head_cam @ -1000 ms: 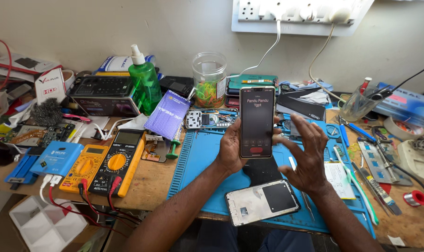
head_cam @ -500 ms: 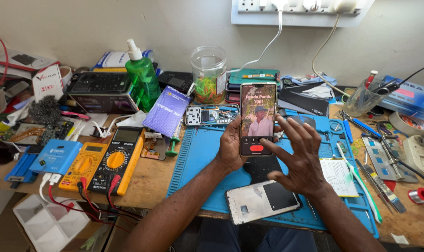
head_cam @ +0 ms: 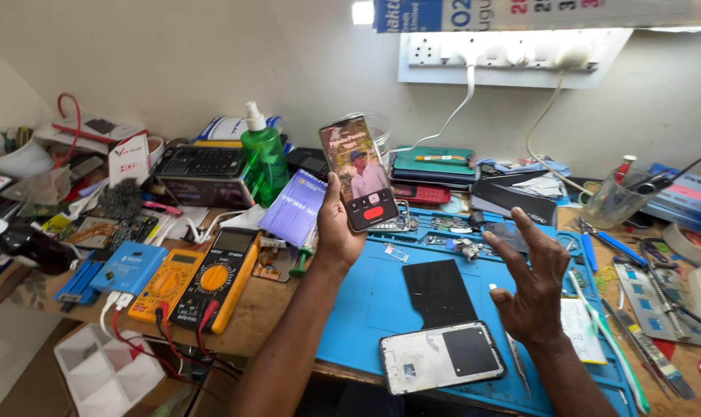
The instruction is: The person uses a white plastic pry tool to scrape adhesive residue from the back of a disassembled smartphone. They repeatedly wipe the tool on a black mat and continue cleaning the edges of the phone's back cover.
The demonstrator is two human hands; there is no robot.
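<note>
My left hand [head_cam: 336, 228] grips a lit smartphone [head_cam: 359, 171] from below and holds it upright above the blue work mat [head_cam: 373, 297]. Its screen shows a picture and a red button. My right hand [head_cam: 532, 287] hovers to the right of the phone with fingers spread, holding nothing. Below both hands, a black rectangular panel [head_cam: 438, 291] lies on the mat. A phone frame [head_cam: 441, 356] with a pale back lies near the mat's front edge.
Two yellow multimeters [head_cam: 200, 279] with red leads sit left of the mat. A green pump bottle [head_cam: 263, 157], a purple booklet [head_cam: 292, 208] and a dark keypad device [head_cam: 202, 167] stand behind. Tweezers and tools [head_cam: 621, 286] lie at the right. A power strip [head_cam: 505, 55] hangs on the wall.
My left hand has lifted the phone higher and tilted it left. My right hand has pulled away from the phone to the right. The view has tilted upward.
</note>
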